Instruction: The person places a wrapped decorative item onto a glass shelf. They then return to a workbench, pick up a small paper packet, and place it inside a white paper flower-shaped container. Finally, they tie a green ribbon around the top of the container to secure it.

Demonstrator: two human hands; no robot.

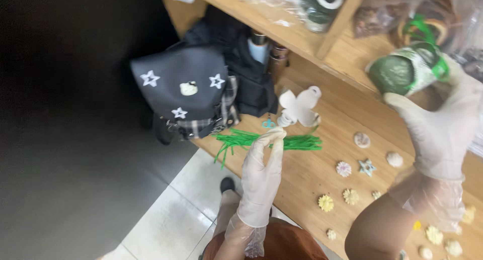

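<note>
My left hand (261, 174), in a thin clear glove, pinches a bundle of green wire stems (266, 141) that lies across the wooden table (307, 169). My right hand (443, 124), also gloved, is raised at the upper right and grips a roll of green tape (402, 71) near the wooden shelf (302, 38). Several small paper flowers (344, 168) in cream, yellow and pale blue lie scattered on the table between my two hands.
A white cut-out flower shape (299, 107) stands behind the stems, with small blue scissors (268, 123) beside it. A dark bag with white stars (183, 86) rests at the table's left end. Plastic bags and a tape roll (322, 3) sit on the shelf. Tiled floor (166, 209) lies below.
</note>
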